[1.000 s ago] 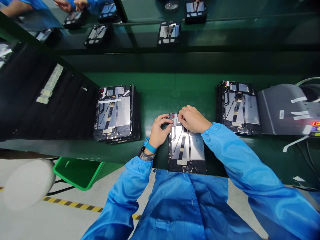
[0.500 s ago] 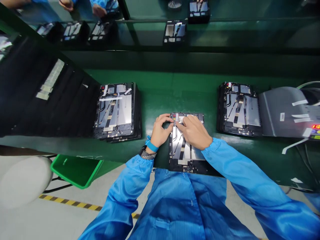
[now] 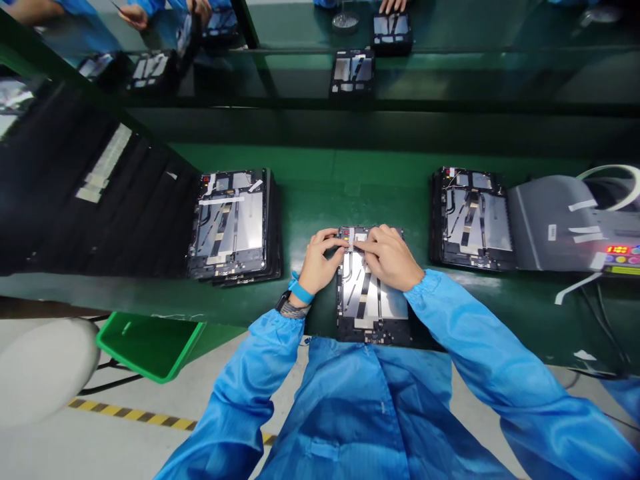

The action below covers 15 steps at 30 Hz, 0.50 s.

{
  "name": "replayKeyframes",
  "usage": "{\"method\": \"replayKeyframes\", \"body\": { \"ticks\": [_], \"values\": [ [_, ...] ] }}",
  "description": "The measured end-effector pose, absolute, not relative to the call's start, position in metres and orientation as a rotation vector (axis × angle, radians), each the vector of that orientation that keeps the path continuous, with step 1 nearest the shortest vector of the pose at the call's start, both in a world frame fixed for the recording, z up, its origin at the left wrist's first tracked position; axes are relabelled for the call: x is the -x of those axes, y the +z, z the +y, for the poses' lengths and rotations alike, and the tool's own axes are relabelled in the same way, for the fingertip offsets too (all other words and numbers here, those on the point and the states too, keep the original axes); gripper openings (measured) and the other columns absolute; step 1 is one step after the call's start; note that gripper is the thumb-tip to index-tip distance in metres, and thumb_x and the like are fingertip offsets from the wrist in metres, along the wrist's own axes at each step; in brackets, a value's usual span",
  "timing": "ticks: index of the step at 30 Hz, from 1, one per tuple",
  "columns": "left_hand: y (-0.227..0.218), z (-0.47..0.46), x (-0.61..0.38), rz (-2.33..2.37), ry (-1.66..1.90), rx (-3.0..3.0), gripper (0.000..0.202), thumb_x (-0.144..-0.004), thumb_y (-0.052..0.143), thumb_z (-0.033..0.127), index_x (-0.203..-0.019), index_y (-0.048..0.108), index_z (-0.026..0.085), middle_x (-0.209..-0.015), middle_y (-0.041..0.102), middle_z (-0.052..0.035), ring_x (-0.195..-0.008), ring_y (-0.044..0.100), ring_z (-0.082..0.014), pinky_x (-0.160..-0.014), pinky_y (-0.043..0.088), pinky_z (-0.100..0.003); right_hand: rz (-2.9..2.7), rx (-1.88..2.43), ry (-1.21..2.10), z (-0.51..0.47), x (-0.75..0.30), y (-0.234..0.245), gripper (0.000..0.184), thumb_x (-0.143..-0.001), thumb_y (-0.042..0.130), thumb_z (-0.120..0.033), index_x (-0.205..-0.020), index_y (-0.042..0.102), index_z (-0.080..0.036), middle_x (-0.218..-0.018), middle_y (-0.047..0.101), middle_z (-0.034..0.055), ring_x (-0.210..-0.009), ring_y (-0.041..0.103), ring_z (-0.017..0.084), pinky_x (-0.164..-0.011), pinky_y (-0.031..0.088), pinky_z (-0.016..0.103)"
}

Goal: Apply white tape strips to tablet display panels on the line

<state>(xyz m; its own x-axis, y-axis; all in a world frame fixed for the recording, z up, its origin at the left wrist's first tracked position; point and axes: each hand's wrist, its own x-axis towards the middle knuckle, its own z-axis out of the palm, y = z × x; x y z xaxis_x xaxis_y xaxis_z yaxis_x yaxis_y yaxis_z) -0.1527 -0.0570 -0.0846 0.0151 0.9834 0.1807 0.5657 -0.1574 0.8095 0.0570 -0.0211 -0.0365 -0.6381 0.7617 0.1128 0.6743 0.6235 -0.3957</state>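
Observation:
An opened tablet (image 3: 395, 307) lies flat on the bench in front of me, its inner boards, dark flex cables and silver plate facing up. My left hand (image 3: 323, 261) is at its upper left corner, thumb and index finger brought together beside a white strip (image 3: 351, 237). From the other side my right hand (image 3: 390, 260) rests over the upper part of the tablet, fingers curled and the index fingertip against that strip. Whatever sits between the fingertips of either hand is too small to make out. A blue wristband (image 3: 301, 289) circles my left wrist.
Stacks of similar opened tablets stand left (image 3: 233, 227) and right (image 3: 477, 220). A grey machine with a red display (image 3: 617, 250) is at the far right. Black dividers (image 3: 100, 200) line the left; a green bin (image 3: 150, 347) is below. Co-workers' hands (image 3: 393, 7) show across the bench.
My fingertips have shifted slightly on the white strip, while the tablet stays put. The view has moved a little. Across the bench, a co-worker's hand has lifted a tablet to a tilt.

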Motion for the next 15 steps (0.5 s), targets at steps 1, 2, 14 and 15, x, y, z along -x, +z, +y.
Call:
{"method": "replayKeyframes", "body": {
  "ticks": [1,2,14,15],
  "values": [
    [-0.083,-0.058,0.154,1.589,1.012,-1.809,0.018,-0.094,0.065,0.020,-0.102,0.080,0.025,-0.134,0.067,-0.0086,-0.126,0.062,-0.0281,-0.116,0.046,-0.053,-2.523,1.181,0.459,-0.023,-0.060,-0.033,0.040,-0.101,0.046,-0.015,-0.117,0.082,-0.021,-0.093,0.065,0.0112,-0.094,0.052,0.028,-0.081,0.037,0.042],
    [-0.081,-0.059,0.155,1.593,0.993,-1.859,0.019,-0.096,0.063,0.021,-0.104,0.080,0.025,-0.137,0.066,-0.0091,-0.128,0.061,-0.0284,-0.116,0.046,-0.053,-2.459,1.195,0.454,-0.027,-0.064,-0.027,0.040,-0.102,0.045,-0.016,-0.116,0.082,-0.020,-0.093,0.065,0.0115,-0.094,0.053,0.029,-0.081,0.038,0.043],
    [-0.065,-0.058,0.167,1.421,0.946,-2.173,0.027,-0.098,0.062,0.036,-0.119,0.078,0.033,-0.148,0.061,-0.0087,-0.137,0.056,-0.0372,-0.116,0.047,-0.061,-0.621,1.795,0.494,-0.157,-0.268,-0.026,0.028,-0.084,0.076,-0.047,-0.094,0.071,-0.021,-0.062,0.062,-0.0004,-0.048,0.056,0.014,-0.041,0.043,0.026],
    [-0.060,-0.057,0.163,1.423,0.970,-2.176,0.027,-0.098,0.063,0.037,-0.120,0.077,0.033,-0.146,0.062,-0.0085,-0.137,0.056,-0.0375,-0.116,0.047,-0.060,-0.478,1.783,0.573,-0.159,-0.290,-0.032,0.030,-0.081,0.078,-0.046,-0.092,0.069,-0.020,-0.061,0.062,-0.0012,-0.045,0.056,0.013,-0.037,0.040,0.023]
  ]
}}
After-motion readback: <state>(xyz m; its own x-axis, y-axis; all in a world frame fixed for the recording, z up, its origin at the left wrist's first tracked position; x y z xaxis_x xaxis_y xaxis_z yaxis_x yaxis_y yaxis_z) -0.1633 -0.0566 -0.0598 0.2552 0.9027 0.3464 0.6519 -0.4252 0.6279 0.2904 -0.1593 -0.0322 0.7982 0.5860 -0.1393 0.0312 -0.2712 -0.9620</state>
